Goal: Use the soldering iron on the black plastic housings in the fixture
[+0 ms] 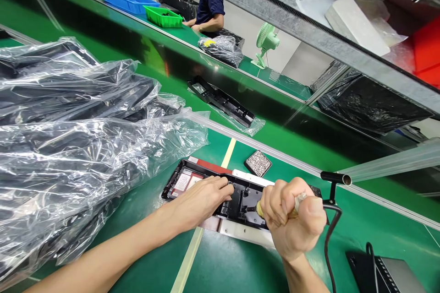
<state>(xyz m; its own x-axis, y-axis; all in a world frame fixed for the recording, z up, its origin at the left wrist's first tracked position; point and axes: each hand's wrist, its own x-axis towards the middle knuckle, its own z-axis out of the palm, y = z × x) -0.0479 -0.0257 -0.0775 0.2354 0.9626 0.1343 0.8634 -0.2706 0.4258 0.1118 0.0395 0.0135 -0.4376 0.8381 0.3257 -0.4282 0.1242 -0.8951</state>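
A long black plastic housing (178, 175) lies across a red and white support on the green bench. My left hand (209, 194) rests over its middle, fingers bent and close together, gripping it from above; the thumb is mostly hidden. In my right fist (292, 213) is a tool with a yellowish handle (260, 209) and a dark shaft. The shaft slants down to the left, its end among the ribs and posts inside the housing. Whether the tip touches is too small to tell. A white label (181, 181) shows at the housing's left end.
Plastic-bagged black parts (85, 146) are piled at left. Behind the housing sits a small square box with speckled filling (258, 163). Another black housing (222, 100) lies further back. At right stand a black tube holder (335, 178) with a cable and a dark device (388, 272). A metal shelf (275, 7) hangs overhead.
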